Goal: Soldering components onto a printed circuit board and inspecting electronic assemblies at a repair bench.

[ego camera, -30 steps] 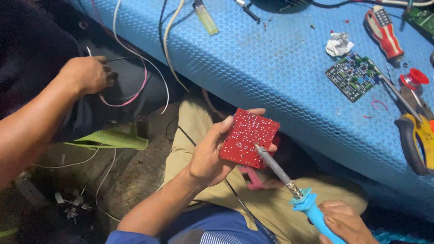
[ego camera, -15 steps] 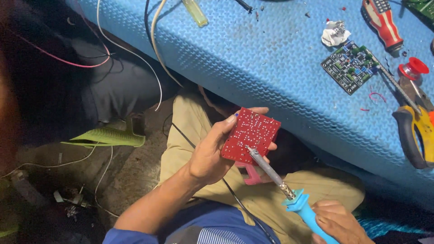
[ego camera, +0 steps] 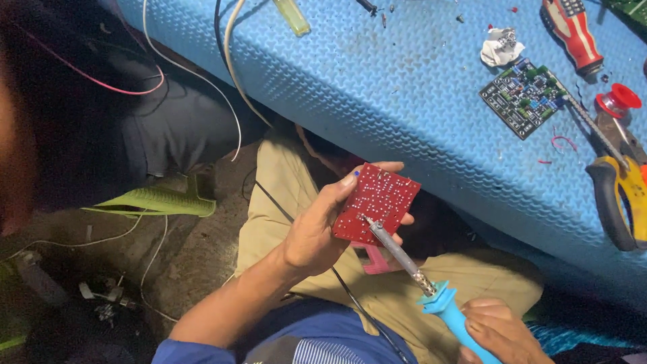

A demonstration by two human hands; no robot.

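**Red circuit board under the iron tip**

Red circuit board [ego camera: 376, 202] sits over my lap, below the near edge of the blue table [ego camera: 418, 101]. From the head view, my left hand [ego camera: 323, 229] is wrapped around it, thumb on the upper edge and fingers behind, solder side turned up toward me. My right hand [ego camera: 495, 334] is clenched around the blue handle of the soldering iron [ego camera: 411, 269], and its metal tip touches the board near the lower middle.

Up on the table lie a green circuit board [ego camera: 526, 94], a red screwdriver [ego camera: 573, 30], yellow-handled pliers [ego camera: 617, 202] and a crumpled white scrap [ego camera: 500, 47], all well apart from my hands.

The risks, as I judge them: the board is only pinched in the air, so it could tilt and the tip skid across neighbouring joints. My fingers lie just beside the hot tip, and my trousers are right below any drip.
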